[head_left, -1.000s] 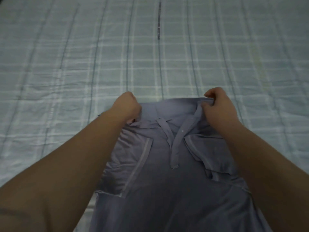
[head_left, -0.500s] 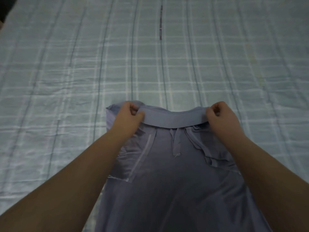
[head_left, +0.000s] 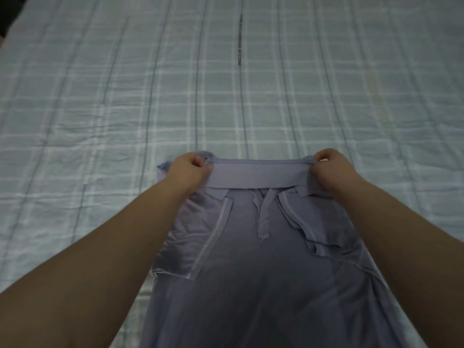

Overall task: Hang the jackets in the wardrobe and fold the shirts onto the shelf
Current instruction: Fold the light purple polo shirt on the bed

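Note:
A grey-blue polo shirt (head_left: 251, 259) lies front up on the bed, its collar end farthest from me and both sleeves folded in over the body. My left hand (head_left: 189, 170) pinches the left end of the collar, and my right hand (head_left: 331, 172) pinches the right end. Between them the collar (head_left: 258, 175) is stretched into a flat band. The open button placket runs down from the collar's middle. The shirt's lower part runs out of the bottom of the view between my forearms.
The shirt lies on a pale blue-green checked bedspread (head_left: 226, 96) that fills the view. A dark strip (head_left: 7, 13) shows at the top left corner beyond the bed's edge.
Both hands moved apart and folded the collar down, pulling it from a crumpled open shape into a straight flat band.

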